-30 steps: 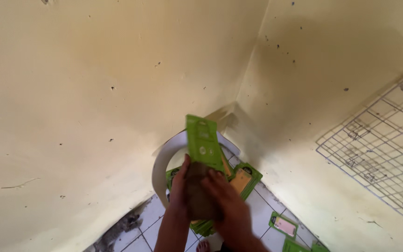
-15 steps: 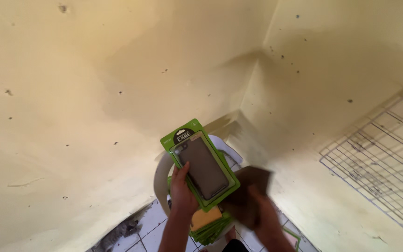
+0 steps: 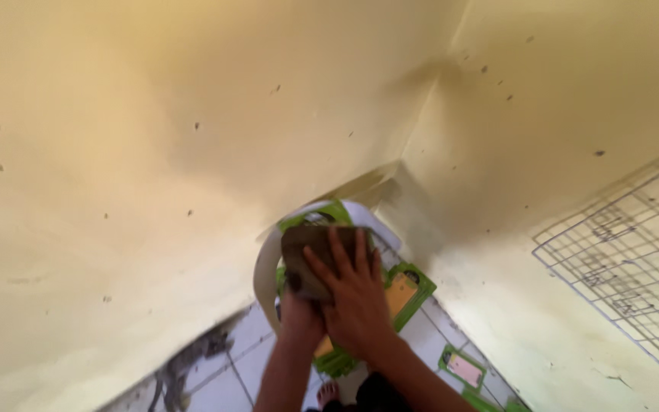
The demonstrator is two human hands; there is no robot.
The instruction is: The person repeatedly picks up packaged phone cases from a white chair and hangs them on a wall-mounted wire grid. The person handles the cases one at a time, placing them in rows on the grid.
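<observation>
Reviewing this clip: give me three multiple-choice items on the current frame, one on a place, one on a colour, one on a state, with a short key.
1. Where does the wire grid panel sit?
A. Against the wall on the right
B. Flat on the floor between the feet
C. Hanging on the left wall

2. What colour frames the packaged phone cases on the tiled floor?
A. Red
B. Green
C. Blue

3. What is the right hand doing?
A. Hanging free of everything
B. Gripping the wire grid
C. Pressing flat, fingers spread, on a dark brown case

Key: 1 A, the grid leans along the right-hand wall. 2 B, each pack has a green border. 3 C, the spread fingers lie on the dark case, while the left hand supports it from beneath.
</observation>
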